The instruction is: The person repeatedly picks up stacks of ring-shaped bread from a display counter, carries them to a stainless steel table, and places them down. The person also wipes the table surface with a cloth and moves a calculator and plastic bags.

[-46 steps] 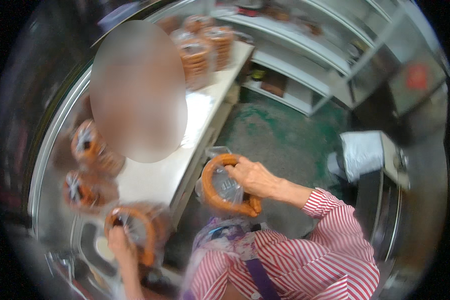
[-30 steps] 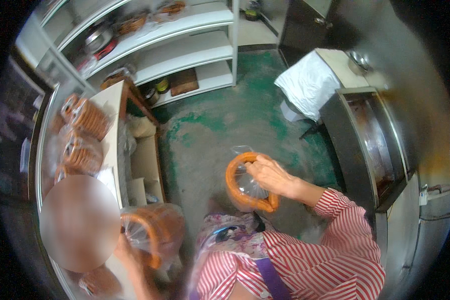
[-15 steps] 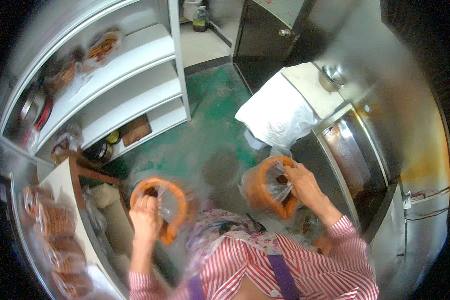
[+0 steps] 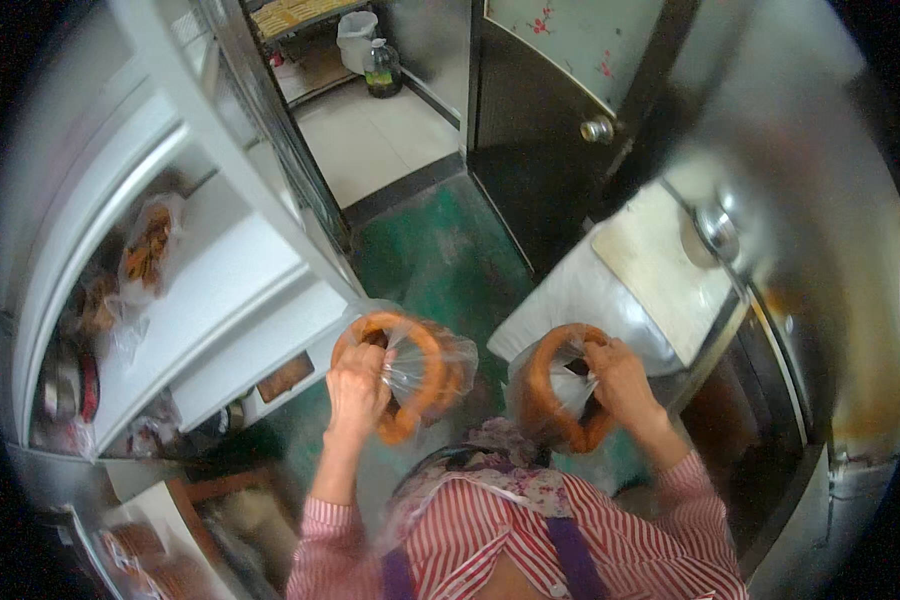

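Left hand curled, pinching the gathered plastic of left bag of brown rings; right hand pinches right bag of rings likewise. View has swung from table toward door; both bags now hang before body: lifting looks done, carrying underway.

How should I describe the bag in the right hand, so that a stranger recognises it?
Find the pale table at right, with a white sheet. At that sheet's lower edge, the right hand holds a clear bag of orange-brown rings. Unlike the similar bag in the left hand, this one overlaps the sheet in view.
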Motion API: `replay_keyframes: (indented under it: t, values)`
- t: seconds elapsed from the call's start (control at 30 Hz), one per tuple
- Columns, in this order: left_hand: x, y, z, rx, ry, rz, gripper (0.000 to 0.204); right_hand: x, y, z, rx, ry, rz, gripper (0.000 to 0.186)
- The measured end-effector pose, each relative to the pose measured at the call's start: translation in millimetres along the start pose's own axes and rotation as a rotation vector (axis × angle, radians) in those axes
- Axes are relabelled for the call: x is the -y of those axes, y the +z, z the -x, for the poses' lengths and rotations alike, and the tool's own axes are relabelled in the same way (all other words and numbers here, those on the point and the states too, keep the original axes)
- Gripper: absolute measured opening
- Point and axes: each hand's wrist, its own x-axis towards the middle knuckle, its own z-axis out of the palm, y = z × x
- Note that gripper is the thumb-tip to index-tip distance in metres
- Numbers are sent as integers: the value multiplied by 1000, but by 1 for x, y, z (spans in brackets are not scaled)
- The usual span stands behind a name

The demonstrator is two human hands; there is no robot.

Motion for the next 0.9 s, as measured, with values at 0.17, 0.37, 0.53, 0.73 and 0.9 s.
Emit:
replay_keyframes:
  t: [0.17,0.37,0.53,0.73,0.9]
  values:
    - [40,55,-134,-17,-91,7,15,-62,20,-143,-42,-101,22,31]
    - [103,126,-287,-68,-173,16,15,-120,24,-326,-26,-109,38,40]
    - [178,180,-409,-47,-232,64,18,-168,47,-479,-33,-101,-28,30]
    - [261,219,-590,-149,-122,17,18,-226,51,-667,-6,-71,-36,39]
    - [358,251,-731,-177,-108,-71,22,-265,69,-850,-27,-111,-92,36]
